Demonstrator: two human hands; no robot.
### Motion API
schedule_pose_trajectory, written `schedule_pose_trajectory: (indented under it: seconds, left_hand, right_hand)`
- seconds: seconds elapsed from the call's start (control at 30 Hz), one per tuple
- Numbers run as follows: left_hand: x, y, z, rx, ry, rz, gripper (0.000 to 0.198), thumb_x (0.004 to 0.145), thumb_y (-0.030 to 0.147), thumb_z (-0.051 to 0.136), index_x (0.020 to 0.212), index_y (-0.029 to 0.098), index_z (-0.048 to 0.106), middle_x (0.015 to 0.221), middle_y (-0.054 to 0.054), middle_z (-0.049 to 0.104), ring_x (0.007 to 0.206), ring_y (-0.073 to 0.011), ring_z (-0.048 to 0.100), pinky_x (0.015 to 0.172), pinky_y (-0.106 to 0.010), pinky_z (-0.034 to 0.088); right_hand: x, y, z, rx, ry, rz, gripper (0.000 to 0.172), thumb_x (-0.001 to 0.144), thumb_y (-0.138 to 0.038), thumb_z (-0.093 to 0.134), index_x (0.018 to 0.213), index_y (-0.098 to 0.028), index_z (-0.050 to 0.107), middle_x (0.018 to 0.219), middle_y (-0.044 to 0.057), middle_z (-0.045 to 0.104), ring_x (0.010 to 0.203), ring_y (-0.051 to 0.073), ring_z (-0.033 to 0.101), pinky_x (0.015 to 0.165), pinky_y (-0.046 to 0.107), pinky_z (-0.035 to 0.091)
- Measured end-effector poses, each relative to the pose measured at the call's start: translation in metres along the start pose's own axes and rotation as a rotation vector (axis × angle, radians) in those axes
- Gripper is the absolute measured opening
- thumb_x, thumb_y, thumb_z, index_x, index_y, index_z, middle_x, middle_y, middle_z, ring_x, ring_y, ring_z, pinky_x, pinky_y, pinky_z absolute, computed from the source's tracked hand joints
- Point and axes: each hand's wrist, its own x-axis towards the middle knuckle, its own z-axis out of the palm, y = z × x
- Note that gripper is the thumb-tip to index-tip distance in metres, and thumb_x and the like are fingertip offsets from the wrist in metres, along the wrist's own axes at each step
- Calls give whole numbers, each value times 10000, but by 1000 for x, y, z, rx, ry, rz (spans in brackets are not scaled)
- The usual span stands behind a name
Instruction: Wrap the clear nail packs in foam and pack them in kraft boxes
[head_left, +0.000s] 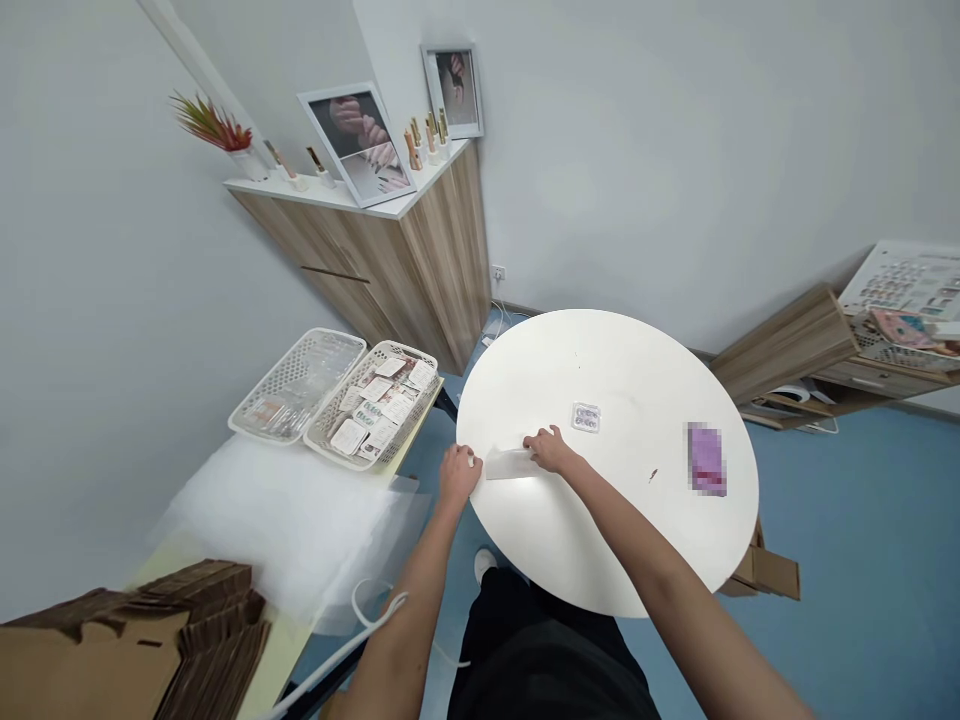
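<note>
My left hand (459,475) is at the near edge of the round white table (615,360), its fingers curled close to the end of a translucent plastic strip (508,464). My right hand (549,450) lies on the strip's other end, its fingertips on the plastic. A small clear blister pack (586,417) sits just beyond my right hand. Farther right lies a purple package (706,458), blurred so its print is unreadable. A tiny red item (652,475) is on the tabletop.
To the left, a yellow table (289,650) bears a white plastic basket (371,405) of small packets, a second basket (296,385), a foam sheet (277,510) and flattened cardboard (135,640). A wooden cabinet (397,260) stands behind, and a wooden shelf unit (787,345) stands right.
</note>
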Motion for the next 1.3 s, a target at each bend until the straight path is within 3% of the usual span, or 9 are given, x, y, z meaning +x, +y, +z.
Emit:
schedule_pose_trajectory:
  seconds: [0.07, 0.2, 0.33, 0.43, 0.63, 0.8, 1.0, 1.13, 1.3]
  left_hand:
    - [-6, 11, 5, 33, 151, 135, 267, 859, 202, 463, 1079, 172, 611, 1127, -136, 603, 1091, -286, 558, 921, -414, 459]
    - [-19, 32, 33, 124, 12, 514, 509, 822, 122, 433, 1320, 215, 477, 1432, -100, 473, 1320, -267, 422, 1102, -478, 324]
    - [-24, 36, 60, 240, -64, 467, 630, 796, 114, 434, 1421, 167, 374, 1531, -142, 354, 1403, -286, 330, 1143, -520, 246]
    - [-26, 35, 69, 279, -65, 443, 650, 810, 134, 439, 1452, 144, 336, 1537, -168, 335, 1407, -299, 327, 1154, -533, 211]
    - [-30, 38, 75, 272, -20, 439, 728, 816, 153, 436, 1509, 154, 212, 1553, -176, 297, 1419, -298, 308, 1164, -548, 161]
    - [-37, 44, 86, 232, 3, 363, 788, 781, 158, 477, 1512, 133, 185, 1539, -211, 307, 1396, -333, 340, 1146, -573, 174]
    - [-40, 49, 88, 202, -25, 325, 767, 765, 183, 507, 1488, 128, 255, 1545, -222, 286, 1431, -362, 258, 1129, -662, 76]
    - [-36, 33, 85, 72, -68, 291, 700, 757, 81, 434, 1442, 205, 360, 1539, -134, 345, 1447, -309, 247, 1136, -614, 198]
    - [-45, 5, 79, -364, 218, -224, 519, 842, 154, 441, 1360, 160, 416, 1447, -170, 441, 1379, -260, 381, 1106, -458, 355]
  right_hand:
    - [8, 1, 2, 9, -16, 25, 286, 811, -119, 563, 1038, -270, 648, 942, 76, 692, 1078, 262, 536, 1033, 503, 233]
    - [17, 3, 6, 12, 12, 56, 280, 811, -146, 565, 1052, -253, 661, 1132, 115, 631, 1132, 290, 488, 1005, 519, 267]
    - [14, 3, 9, 12, 61, 72, 257, 835, -189, 563, 1077, -221, 643, 1218, 132, 563, 1177, 294, 437, 1011, 473, 294]
    - [0, 3, 20, 34, 251, 151, 304, 852, -241, 566, 1150, -184, 583, 1234, 147, 535, 1156, 291, 435, 981, 420, 343]
    - [-42, 9, 69, 199, 595, 760, 416, 865, -481, 527, 1112, -147, 543, 1068, 207, 562, 1004, 350, 510, 769, 432, 439]
    - [-51, 11, 81, 275, 539, 814, 247, 828, -425, 559, 898, -189, 584, 955, 185, 586, 940, 342, 548, 718, 415, 450]
    - [-42, -18, 64, 426, 556, 513, 223, 830, -207, 439, 1005, -182, 575, 1025, 114, 614, 972, 249, 563, 847, 357, 453]
    - [-44, -41, 68, 406, 567, 235, 385, 854, -156, 358, 1200, -186, 524, 1146, 99, 623, 1105, 227, 538, 942, 364, 440]
    - [-58, -47, 79, 143, 374, 105, 622, 810, -108, 399, 1430, -137, 365, 1467, 148, 443, 1364, 282, 350, 1120, 509, 261]
